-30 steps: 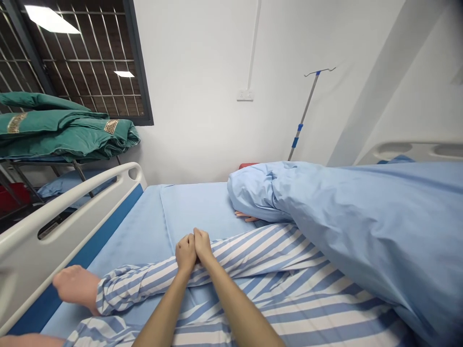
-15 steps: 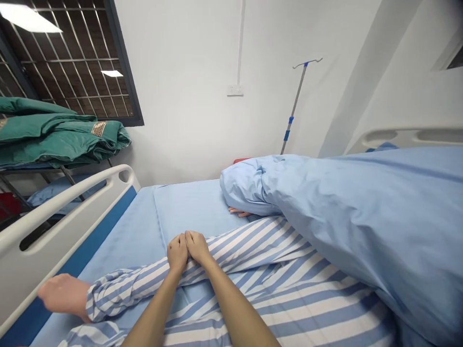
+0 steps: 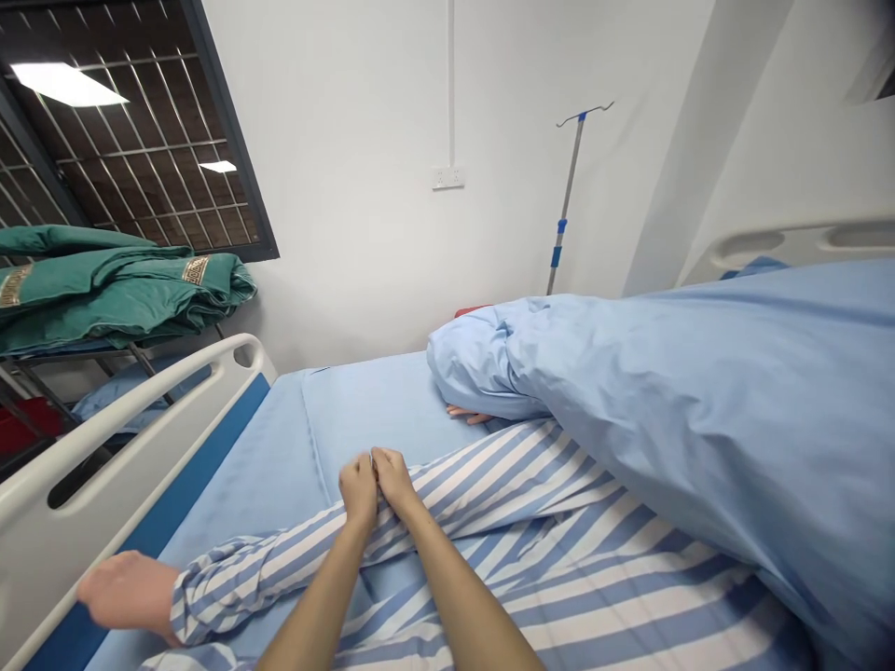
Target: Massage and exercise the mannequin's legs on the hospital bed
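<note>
main item: far striped leg (image 3: 461,489), one of two, on the bed (image 3: 378,391), set aslant between far edge and near striped leg (image 3: 580,606). laid out at length, presumably for full support from below.

long axis: from bare foot (image 3: 130,589), beside the footboard (image 3: 174,391), obliquely up toward the far edge, meeting the quilt (image 3: 629,363) at the upper end. foot end pointing to the footboard; exact line of toes too unclear to tell. stripes mostly lengthwise, more crumpled toward the ankle.

left hand (image 3: 358,489): on top of the far striped leg, about midway along; fingers curled inward, knuckles up.

right hand (image 3: 392,477): just beside the left, on the quilt side, likewise curled; touching or nearly so at the thumbs. fingertips hidden on both; cannot tell how fully closed, nor whether gripping cloth. placed as a pair, by judgement, for shared bearing on one stretch of leg.

quilt: light blue, bunched toward the head end, seemingly turned back to leave the legs uncovered.

another person's hand (image 3: 470,416): partly covered, showing from beneath the quilt, near the far edge.

iv pole (image 3: 568,191): beyond the far edge, leaning slightly, hooks on top.
</note>
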A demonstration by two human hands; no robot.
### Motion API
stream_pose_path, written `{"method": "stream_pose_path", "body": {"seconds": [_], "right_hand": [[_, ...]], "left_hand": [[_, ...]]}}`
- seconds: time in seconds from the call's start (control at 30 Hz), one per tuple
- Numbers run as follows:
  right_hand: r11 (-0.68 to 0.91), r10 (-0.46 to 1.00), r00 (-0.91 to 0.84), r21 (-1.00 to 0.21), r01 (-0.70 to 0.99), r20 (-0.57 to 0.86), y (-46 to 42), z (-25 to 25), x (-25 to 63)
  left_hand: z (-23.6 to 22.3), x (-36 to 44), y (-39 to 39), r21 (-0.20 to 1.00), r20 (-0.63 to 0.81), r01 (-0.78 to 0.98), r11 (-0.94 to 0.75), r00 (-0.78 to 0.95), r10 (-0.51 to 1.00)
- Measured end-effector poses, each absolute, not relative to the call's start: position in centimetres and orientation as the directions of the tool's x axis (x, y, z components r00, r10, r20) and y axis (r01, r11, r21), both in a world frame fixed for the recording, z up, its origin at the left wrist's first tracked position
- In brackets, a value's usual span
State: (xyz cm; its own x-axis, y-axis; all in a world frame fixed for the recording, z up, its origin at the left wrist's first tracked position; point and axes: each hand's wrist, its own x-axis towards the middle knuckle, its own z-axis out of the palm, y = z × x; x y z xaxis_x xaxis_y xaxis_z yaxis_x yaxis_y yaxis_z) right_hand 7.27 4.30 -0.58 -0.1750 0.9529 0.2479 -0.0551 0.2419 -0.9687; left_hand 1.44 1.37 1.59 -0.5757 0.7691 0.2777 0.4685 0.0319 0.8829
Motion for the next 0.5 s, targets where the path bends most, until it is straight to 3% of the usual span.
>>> {"method": "stream_pose_path", "body": {"seconds": [0.17,0.3,0.5], "right_hand": [[0.250,0.964,-0.080,-0.967,-0.056,0.254,4.0,-0.7,7.2],[0.251,0.967,-0.063,-0.967,0.050,0.247,3.9,-0.6,7.2],[0.359,0.926,-0.229,-0.883,0.301,0.299,4.9,3.4,9.5]], "left_hand": [[-0.7,2.2,0.2,0.775,0.297,0.623,0.109,-0.511,0.806],[-0.3,2.1,0.4,0.719,0.269,0.673,0.175,-0.501,0.823],[0.1,2.5,0.2,0.654,0.257,0.725,0.217,-0.482,0.837]]}}
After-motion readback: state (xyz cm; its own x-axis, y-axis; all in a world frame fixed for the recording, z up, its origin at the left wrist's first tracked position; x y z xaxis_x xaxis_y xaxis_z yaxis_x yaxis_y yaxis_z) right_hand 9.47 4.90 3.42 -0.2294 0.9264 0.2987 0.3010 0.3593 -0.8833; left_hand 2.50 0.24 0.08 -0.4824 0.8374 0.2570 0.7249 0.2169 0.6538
